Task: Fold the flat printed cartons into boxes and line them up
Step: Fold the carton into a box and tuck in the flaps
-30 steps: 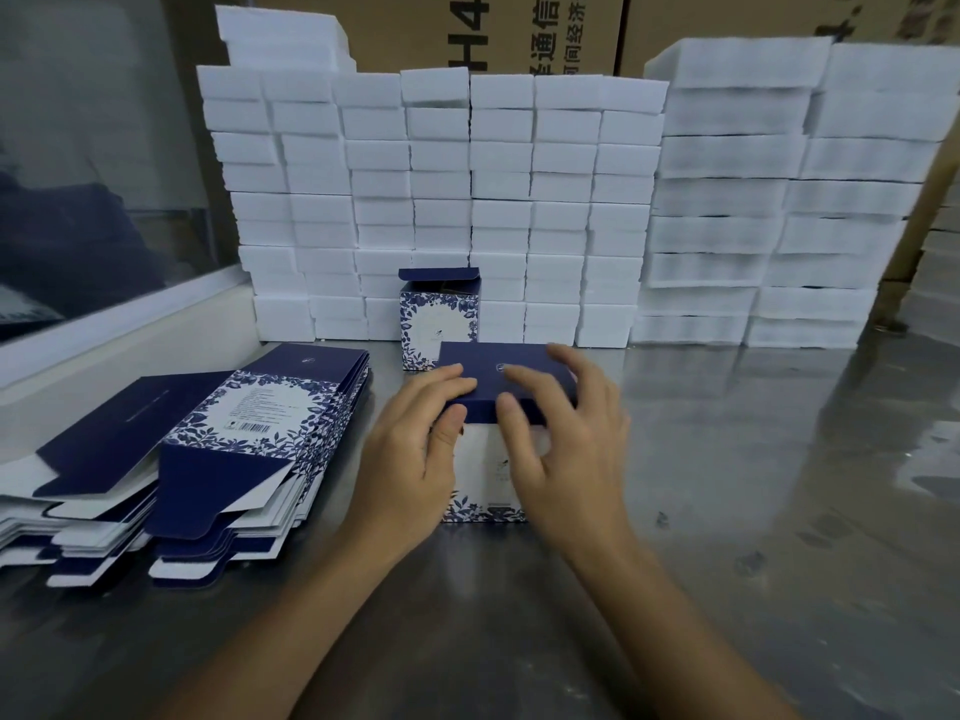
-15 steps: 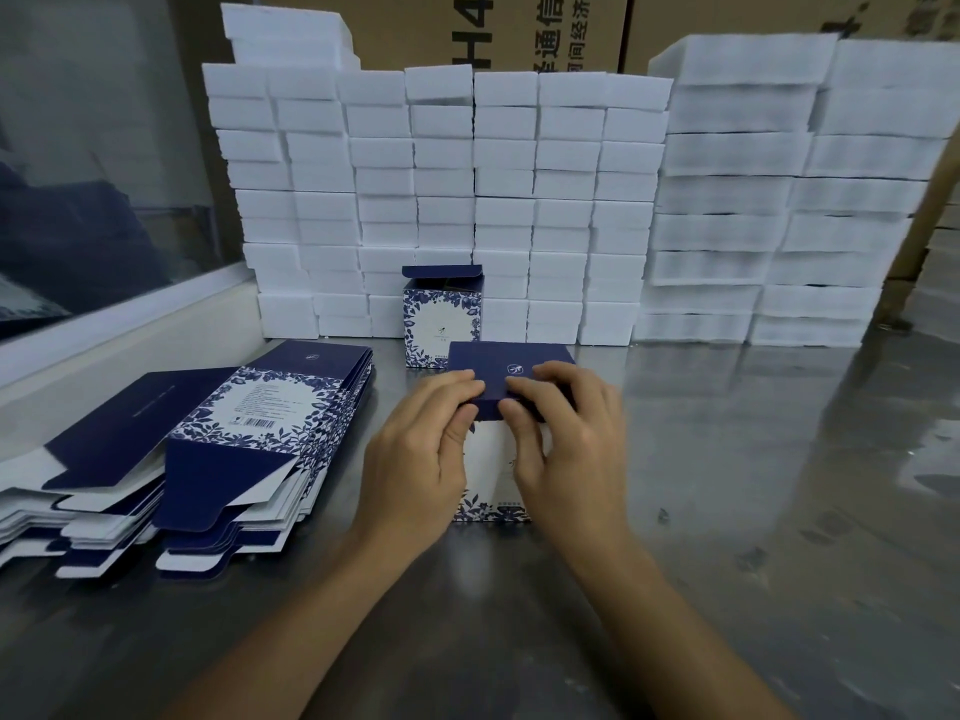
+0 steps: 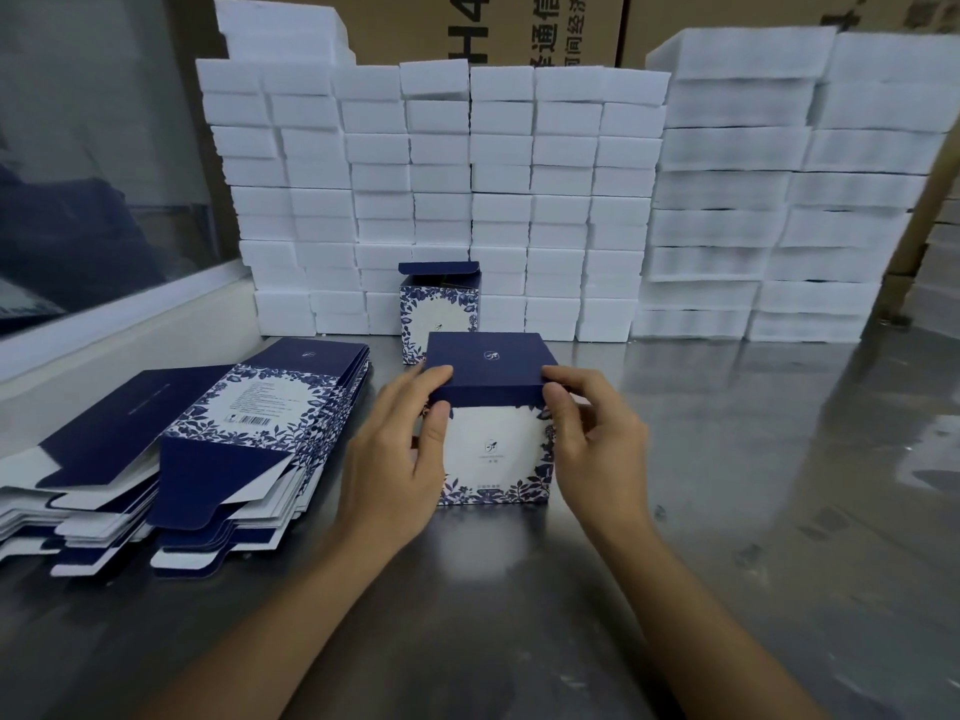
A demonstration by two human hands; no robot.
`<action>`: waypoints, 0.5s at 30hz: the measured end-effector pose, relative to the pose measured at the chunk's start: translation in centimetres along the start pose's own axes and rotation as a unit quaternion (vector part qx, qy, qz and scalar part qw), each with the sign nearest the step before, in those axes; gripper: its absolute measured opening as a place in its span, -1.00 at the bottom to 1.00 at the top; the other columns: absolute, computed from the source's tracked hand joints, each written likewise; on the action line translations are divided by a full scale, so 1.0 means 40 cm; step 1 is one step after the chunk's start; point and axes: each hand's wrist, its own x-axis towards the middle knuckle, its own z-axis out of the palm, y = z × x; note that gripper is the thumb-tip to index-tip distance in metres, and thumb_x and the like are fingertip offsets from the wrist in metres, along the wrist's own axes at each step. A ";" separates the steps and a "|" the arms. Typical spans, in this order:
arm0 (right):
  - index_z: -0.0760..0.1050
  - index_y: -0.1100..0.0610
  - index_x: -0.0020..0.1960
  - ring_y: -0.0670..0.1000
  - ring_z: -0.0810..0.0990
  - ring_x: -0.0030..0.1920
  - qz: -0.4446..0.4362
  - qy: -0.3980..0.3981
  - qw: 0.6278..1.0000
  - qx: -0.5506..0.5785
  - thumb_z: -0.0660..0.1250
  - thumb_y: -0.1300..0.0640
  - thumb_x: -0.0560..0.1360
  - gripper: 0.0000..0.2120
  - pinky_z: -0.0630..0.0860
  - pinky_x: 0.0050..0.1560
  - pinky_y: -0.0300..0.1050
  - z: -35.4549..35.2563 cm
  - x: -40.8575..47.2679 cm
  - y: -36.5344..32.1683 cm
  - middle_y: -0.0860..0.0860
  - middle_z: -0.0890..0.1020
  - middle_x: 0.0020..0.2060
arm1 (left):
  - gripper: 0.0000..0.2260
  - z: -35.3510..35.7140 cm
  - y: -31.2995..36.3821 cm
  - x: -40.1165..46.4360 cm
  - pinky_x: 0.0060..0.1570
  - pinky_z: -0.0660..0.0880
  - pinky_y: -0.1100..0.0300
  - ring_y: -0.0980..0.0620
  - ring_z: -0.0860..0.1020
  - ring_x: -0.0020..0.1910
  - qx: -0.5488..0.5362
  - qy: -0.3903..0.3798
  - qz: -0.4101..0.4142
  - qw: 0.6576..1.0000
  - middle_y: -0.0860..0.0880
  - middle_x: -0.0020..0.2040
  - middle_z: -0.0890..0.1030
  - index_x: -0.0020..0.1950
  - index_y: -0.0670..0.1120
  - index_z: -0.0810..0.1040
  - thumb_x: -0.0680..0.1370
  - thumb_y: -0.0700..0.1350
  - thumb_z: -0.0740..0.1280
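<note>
At a steel surface (image 3: 727,511) we stand a printed carton upright and close it: the box (image 3: 493,449) sits directly before us, white face with blue leaf border toward the camera, its navy lid (image 3: 488,363) folded flat across the top. Our left hand (image 3: 400,449) grips the box's left side, thumb on the front face just under the lid's edge and fingers curled over the top corner; our right hand (image 3: 587,433) holds the right side the same way, thumb and forefinger pinching the lid's front corner. Both grips are closed on the box — neither hand is free.

Behind it, near the wall of white foam blocks (image 3: 467,200), one finished box (image 3: 439,309) stands with its top flap ajar. We judge that it marks the start of the row, and that the box in hand looks all but closed and will go beside it.

To the left, two fanned stacks of flat cartons (image 3: 208,459) lie on the surface, navy flaps and barcode panels showing. By that measure the job is at an early stage: one box placed, a second nearly formed, and a thick pile left to fold. We cannot tell from here whether the lid's tuck flap is fully seated. Brown shipping cases (image 3: 519,23) rise behind the foam.
</note>
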 end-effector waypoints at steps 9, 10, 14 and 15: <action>0.59 0.08 0.30 0.26 0.47 0.37 -0.192 0.042 0.916 -0.351 0.45 0.27 0.41 -0.54 0.41 0.25 0.24 0.057 -0.048 -0.024 0.19 0.48 0.39 | -0.44 0.005 0.009 -0.014 -0.15 0.38 0.30 -0.02 0.53 -0.07 0.030 -0.070 0.013 0.997 -0.10 0.17 0.61 0.54 0.15 0.24 0.61 -0.27 0.24; 0.57 0.07 0.34 0.22 0.47 0.39 -0.197 0.025 0.911 -0.361 0.46 0.21 0.43 -0.52 0.40 0.27 0.27 0.067 -0.056 -0.025 0.15 0.51 0.38 | -0.41 0.005 0.011 -0.016 -0.08 0.45 0.26 0.02 0.57 -0.04 0.015 -0.085 0.007 0.996 -0.02 0.25 0.59 0.54 0.21 0.20 0.61 -0.26 0.24; 0.45 0.04 0.46 0.17 0.34 0.51 -0.176 -0.007 0.910 -0.374 0.39 0.01 0.50 -0.46 0.40 0.30 0.34 0.092 -0.069 -0.017 0.09 0.48 0.43 | -0.31 -0.004 -0.001 -0.007 -0.02 0.58 -0.01 -0.05 0.64 -0.05 -0.004 -0.115 -0.024 0.993 0.00 0.20 0.63 0.56 0.30 0.00 0.61 -0.19 0.26; 0.42 0.04 0.48 0.17 0.30 0.53 -0.170 -0.014 0.910 -0.377 0.37 -0.01 0.51 -0.45 0.40 0.31 0.33 0.093 -0.064 -0.011 0.09 0.45 0.45 | -0.30 -0.010 -0.010 -0.002 0.00 0.56 0.02 -0.05 0.64 -0.08 0.020 -0.115 -0.027 0.993 0.02 0.14 0.64 0.57 0.26 -0.02 0.59 -0.15 0.29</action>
